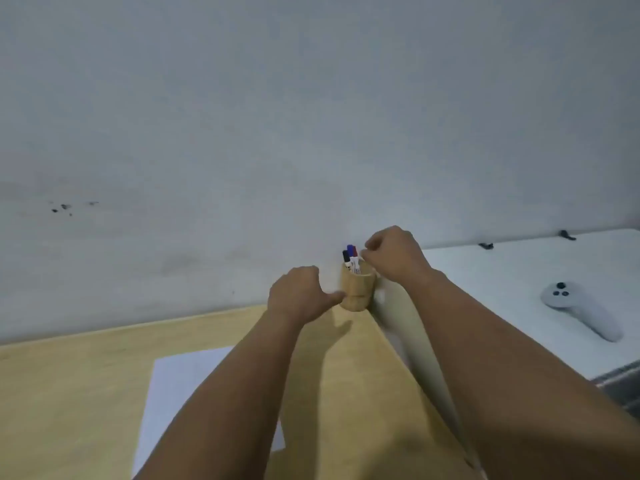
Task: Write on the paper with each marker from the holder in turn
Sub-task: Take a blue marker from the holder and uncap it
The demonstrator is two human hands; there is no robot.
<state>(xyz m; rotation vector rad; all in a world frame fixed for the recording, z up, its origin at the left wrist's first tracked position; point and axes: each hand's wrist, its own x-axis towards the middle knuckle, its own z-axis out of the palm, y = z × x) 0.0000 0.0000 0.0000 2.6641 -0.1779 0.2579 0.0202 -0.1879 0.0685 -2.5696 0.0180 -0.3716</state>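
A: Entry, hands first. Right hand (391, 252), just right of frame centre, is curled above the holder's mouth, fingertips (364, 254) pinched beside the marker caps. Whether they actually grip a marker, I cannot tell; the contact is too small to resolve.

B: Left hand (298, 294)?

A: Loosely clenched, thumb pressed against the lower left side of the holder (357, 288). Looks like bracing, not lifting.

B: Location of the holder?

A: Centre of frame, at the far right corner of the wooden table (69, 393), against the wall. Markers (351, 259) stand upright in it: black, blue and red caps show above the rim.

B: Handling notes?

A: Judgement only: markers are light, rigid, smooth plastic. Best taken by the capped end with a two-finger pinch and drawn straight up, so the neighbours don't tip. The holder seems light enough to shift, hence the bracing thumb.

B: Paper?

A: Paper (187, 386) lies flat at lower left, partly under the left forearm, no writing visible. Off task: a white controller (581, 306) on the white surface at right.
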